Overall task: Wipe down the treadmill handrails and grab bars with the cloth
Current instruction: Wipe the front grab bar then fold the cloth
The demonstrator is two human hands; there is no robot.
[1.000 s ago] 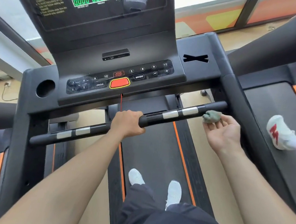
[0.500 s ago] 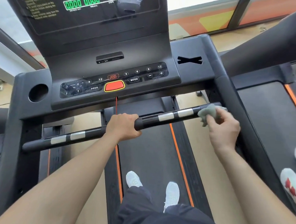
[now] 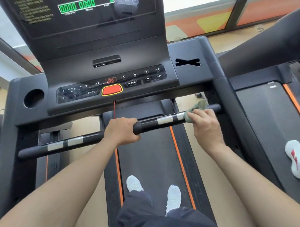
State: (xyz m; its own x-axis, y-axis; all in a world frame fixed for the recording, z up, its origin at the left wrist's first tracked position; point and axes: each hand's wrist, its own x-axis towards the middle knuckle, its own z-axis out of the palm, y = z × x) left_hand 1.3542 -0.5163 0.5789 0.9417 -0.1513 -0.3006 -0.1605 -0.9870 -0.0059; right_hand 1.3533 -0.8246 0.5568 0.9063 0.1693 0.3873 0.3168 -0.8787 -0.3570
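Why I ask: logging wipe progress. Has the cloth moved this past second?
Yes. The cloth in the right hand went from off the grab bar onto it, leftward to the silver band.

Grey-green cloth (image 3: 200, 105) under the fingers (image 3: 201, 112). Beside the fingers, black grab bar (image 3: 149, 125) with silver bands. Red stop button (image 3: 111, 90), yellow rim. Black belt (image 3: 150, 159), orange edge stripes. Green display digits (image 3: 77, 6).

black cylindrical grab bar (image 3: 153, 122) crosswise, just before dark plastic button console (image 3: 112, 79) | left hand (image 3: 122, 132) wrapped round bar's middle | right hand (image 3: 206, 126) near bar's right end, small grey-green cloth (image 3: 200, 105) between fingers and bar | black rubber belt (image 3: 150, 159) beneath bar, pair of white shoes (image 3: 134, 183) on it | white-and-red shoe (image 3: 299, 160) on neighbouring belt, right
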